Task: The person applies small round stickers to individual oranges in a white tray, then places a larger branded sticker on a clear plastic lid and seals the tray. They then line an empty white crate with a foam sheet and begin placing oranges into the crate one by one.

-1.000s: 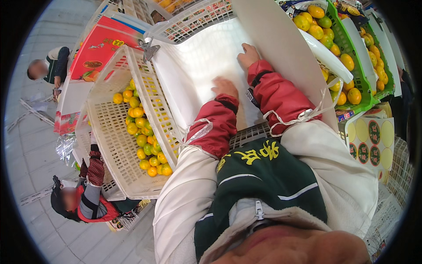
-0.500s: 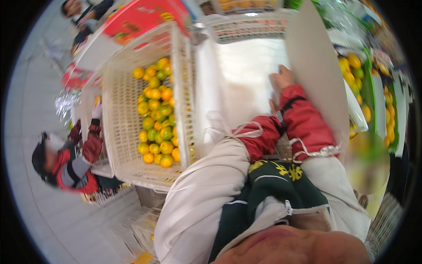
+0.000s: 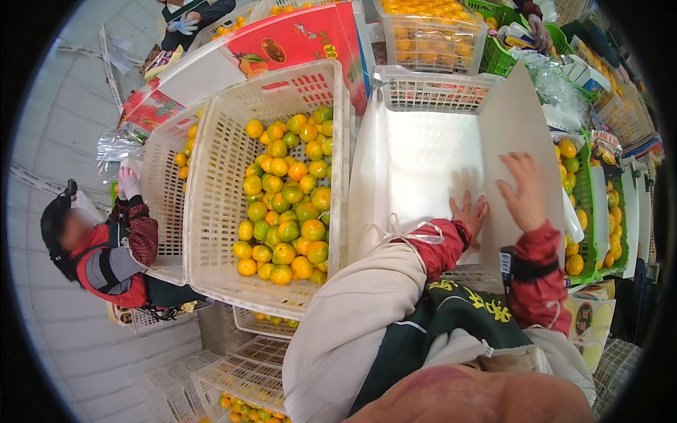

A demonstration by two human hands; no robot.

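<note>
A white plastic crate [image 3: 443, 90] lined with smooth white sheeting [image 3: 427, 151] stands in front of me. Its right-hand sheet [image 3: 513, 106] sticks up above the rim. My left hand [image 3: 470, 217] reaches inside with fingers spread, against the lining where the bottom meets the right side. Farther right, my right hand [image 3: 523, 190] is held open in front of the raised sheet, slightly blurred. Whether it touches the sheet I cannot tell. Neither hand holds anything. On the left, a larger white crate [image 3: 226, 141] holds many orange and green mandarins [image 3: 285, 204].
A red printed carton [image 3: 303, 39] stands behind the mandarin crate. Fruit fills a clear crate [image 3: 431, 39] at the back and green crates [image 3: 578, 204] at right. At left, a co-worker [image 3: 106, 247] reaches beside another crate [image 3: 169, 183]. More crates [image 3: 247, 374] stand below.
My right hand has come away from the lining and moved right, toward the raised sheet. My left hand now shows spread on the lining. The whole view has shifted.
</note>
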